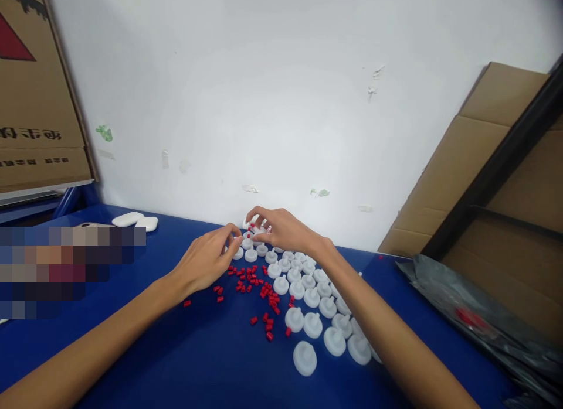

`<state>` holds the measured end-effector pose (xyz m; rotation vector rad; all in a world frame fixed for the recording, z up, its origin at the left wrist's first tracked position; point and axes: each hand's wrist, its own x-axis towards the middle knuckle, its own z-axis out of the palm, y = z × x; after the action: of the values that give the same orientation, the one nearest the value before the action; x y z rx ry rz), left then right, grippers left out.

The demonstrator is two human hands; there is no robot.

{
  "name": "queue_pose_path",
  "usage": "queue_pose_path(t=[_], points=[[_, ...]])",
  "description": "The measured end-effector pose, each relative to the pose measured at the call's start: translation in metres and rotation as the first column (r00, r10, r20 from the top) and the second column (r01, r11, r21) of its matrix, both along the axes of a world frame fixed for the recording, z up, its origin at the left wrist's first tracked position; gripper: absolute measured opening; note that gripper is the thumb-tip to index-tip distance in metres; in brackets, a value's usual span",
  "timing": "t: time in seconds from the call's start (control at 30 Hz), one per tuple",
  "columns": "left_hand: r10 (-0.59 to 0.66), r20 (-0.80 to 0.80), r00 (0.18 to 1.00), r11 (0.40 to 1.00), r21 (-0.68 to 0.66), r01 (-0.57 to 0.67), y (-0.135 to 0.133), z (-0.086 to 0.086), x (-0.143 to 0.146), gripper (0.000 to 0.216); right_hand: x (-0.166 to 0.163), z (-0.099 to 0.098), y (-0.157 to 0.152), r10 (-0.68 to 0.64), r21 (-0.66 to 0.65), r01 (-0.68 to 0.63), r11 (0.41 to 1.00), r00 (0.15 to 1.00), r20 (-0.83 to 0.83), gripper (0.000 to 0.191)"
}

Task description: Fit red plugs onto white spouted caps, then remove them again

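Observation:
Many white round plastic pieces with a short stem [305,358] stand on the blue table, with small red caps [266,292] scattered on their left. My left hand [211,254] is at the far left end of the white pieces, thumb and forefinger drawn together. What its fingertips hold, if anything, is too small to make out. Close to the wall, my right hand [281,228] arches over the farthest white pieces, its fingers curved and apart from the thumb. Red bits show on white pieces at its fingertips. My right forearm covers part of the group.
Two white rounded objects [128,218] lie at the table's back left, near a blurred patch. A large cardboard box [39,104] stands at the left. On the right are folded cardboard [457,157] and a dark plastic bag [475,315]. The white wall [281,104] borders the blue table [211,356].

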<state>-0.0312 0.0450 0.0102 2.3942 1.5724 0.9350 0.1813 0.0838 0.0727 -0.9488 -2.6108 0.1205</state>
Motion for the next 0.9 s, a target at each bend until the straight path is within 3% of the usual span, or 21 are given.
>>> queue_pose_path(t=[0.17, 0.27, 0.37, 0.53, 0.73, 0.8, 0.9], points=[[-0.025, 0.016, 1.000, 1.000, -0.010, 0.025, -0.002, 0.000, 0.002, 0.035, -0.012, 0.003, -0.014, 0.117, -0.067, -0.120, 0.991, 0.992, -0.040, 0.053], [-0.074, 0.033, 0.997, 0.997, 0.023, 0.074, 0.000, -0.001, 0.002, 0.037, -0.015, 0.004, -0.016, 0.137, -0.047, -0.139, 0.989, 0.989, -0.052, 0.047], [-0.144, 0.213, 0.966, 0.987, -0.035, 0.155, 0.003, 0.000, 0.002, 0.041, -0.016, 0.004, -0.015, 0.153, -0.017, -0.153, 0.988, 0.988, -0.026, 0.040], [-0.132, 0.543, 0.830, 0.937, -0.206, 0.283, 0.009, 0.002, -0.002, 0.045, -0.019, 0.001, -0.015, 0.160, 0.120, -0.158, 0.980, 0.987, 0.000, 0.039], [-0.113, 0.692, 0.713, 0.878, -0.267, 0.398, 0.011, 0.002, -0.001, 0.031, -0.029, -0.002, -0.018, 0.118, 0.371, -0.181, 0.911, 0.975, 0.187, 0.027], [-0.109, 0.720, 0.685, 0.871, -0.263, 0.414, 0.008, 0.004, 0.000, 0.030, -0.027, -0.002, -0.015, 0.105, 0.393, -0.172, 0.903, 0.977, 0.186, 0.030], [-0.110, 0.720, 0.686, 0.877, -0.254, 0.407, 0.005, 0.006, 0.000, 0.034, -0.013, -0.002, -0.006, 0.008, 0.372, -0.051, 0.927, 0.993, 0.116, 0.027]])
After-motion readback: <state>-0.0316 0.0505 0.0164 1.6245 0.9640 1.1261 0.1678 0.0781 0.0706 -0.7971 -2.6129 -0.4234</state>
